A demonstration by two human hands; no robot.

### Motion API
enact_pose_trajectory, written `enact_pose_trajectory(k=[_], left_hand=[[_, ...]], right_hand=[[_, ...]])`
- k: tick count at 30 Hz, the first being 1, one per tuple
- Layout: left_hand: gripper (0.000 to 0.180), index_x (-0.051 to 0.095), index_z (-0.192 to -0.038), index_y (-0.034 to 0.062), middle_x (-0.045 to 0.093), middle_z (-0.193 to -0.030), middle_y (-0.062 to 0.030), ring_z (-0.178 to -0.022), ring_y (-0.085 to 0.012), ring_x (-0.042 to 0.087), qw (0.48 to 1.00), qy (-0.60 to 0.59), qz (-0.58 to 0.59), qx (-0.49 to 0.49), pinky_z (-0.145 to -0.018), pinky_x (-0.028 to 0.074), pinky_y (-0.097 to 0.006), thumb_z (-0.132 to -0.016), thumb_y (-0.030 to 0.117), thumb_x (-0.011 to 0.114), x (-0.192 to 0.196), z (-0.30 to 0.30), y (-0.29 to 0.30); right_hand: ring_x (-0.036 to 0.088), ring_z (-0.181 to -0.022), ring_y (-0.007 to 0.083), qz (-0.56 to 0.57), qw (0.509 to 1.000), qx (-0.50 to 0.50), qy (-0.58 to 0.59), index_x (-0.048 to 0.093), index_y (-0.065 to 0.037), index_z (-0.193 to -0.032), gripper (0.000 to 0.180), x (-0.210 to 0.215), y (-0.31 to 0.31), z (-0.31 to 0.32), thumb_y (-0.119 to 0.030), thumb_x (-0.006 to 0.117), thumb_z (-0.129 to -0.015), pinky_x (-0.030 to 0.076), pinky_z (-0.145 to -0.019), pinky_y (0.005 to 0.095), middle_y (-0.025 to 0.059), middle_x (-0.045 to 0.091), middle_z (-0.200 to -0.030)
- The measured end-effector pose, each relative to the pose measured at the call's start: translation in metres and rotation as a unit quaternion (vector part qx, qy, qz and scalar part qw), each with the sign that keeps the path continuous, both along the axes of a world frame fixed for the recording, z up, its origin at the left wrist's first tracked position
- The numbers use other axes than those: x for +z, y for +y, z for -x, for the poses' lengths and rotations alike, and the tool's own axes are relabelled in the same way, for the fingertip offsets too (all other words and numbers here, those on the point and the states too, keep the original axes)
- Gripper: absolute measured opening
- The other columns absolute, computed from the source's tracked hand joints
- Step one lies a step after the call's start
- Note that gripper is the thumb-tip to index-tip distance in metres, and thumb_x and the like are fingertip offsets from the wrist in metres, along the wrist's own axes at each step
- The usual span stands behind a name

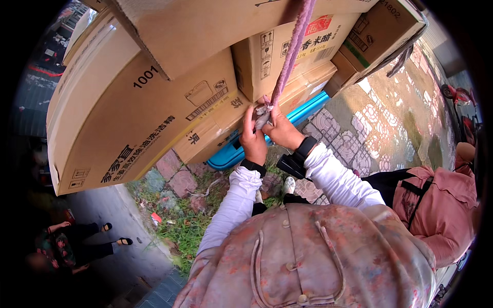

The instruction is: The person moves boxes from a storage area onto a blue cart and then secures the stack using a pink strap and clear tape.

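Note:
A taut pinkish-purple rope [294,57] runs down from the top of a stack of cardboard boxes to my hands. At its lower end is a greyish, frayed knot or loop [263,116]. My left hand [252,141] pinches this end from the left, with the fingers closed. My right hand [284,131] is closed on the rope just beside it, thumb against the knot. Both hands are close together in front of the boxes, above a bright blue metal edge [307,109]. My fingers partly hide how the knot is tied.
A large carton [169,115] bulges at the left, with another carton [292,49] behind the rope. Paving [328,128] and grass [190,226] lie below. A person in a pink jacket [441,205] is at my right; another person [72,241] is at the lower left.

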State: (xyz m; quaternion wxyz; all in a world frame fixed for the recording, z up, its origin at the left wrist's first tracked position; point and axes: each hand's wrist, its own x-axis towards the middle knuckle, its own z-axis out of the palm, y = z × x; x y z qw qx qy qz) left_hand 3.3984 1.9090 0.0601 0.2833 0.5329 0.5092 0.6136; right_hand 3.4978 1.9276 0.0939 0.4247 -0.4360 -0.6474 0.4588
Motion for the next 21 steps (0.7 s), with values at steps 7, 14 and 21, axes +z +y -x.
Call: enact_pose_trajectory(k=[7, 14, 21], left_hand=[[0.025, 0.062, -0.100, 0.0033, 0.064, -0.090, -0.0154, -0.082, -0.0306, 0.063, 0.997, 0.063, -0.017, -0.034, -0.072, 0.049, -0.034, -0.077, -0.006, 0.057, 0.000, 0.016, 0.005], [0.019, 0.057, -0.099, -0.0012, 0.060, -0.078, -0.0090, -0.065, -0.0160, 0.057, 0.983, 0.170, 0.024, -0.064, -0.062, 0.046, -0.030, -0.081, 0.003, 0.052, -0.004, 0.027, 0.009], [0.017, 0.058, -0.093, -0.0011, 0.053, -0.072, 0.0002, -0.069, -0.0081, 0.048, 0.941, -0.044, 0.206, -0.266, -0.065, 0.039, -0.023, -0.084, 0.009, 0.047, 0.032, 0.028, 0.016]], right_hand=[[0.051, -0.110, 0.0191, 0.135, 0.943, -0.011, 0.303, 0.021, -0.009, -0.139, 0.074, 0.013, -0.019, 0.000, 0.012, 0.049, -0.074, 0.045, -0.092, 0.0333, 0.0122, 0.047, -0.125], [0.055, -0.088, 0.0126, 0.069, 0.947, -0.238, 0.204, 0.040, -0.006, -0.130, 0.055, 0.013, -0.058, -0.006, 0.011, 0.046, -0.077, 0.049, -0.073, 0.0260, 0.0076, 0.051, -0.117], [0.051, -0.069, 0.0057, 0.321, 0.858, -0.101, 0.388, 0.062, -0.008, -0.105, 0.020, -0.030, -0.031, -0.003, -0.020, 0.055, -0.090, 0.043, -0.060, 0.0201, -0.0022, 0.061, -0.085]])
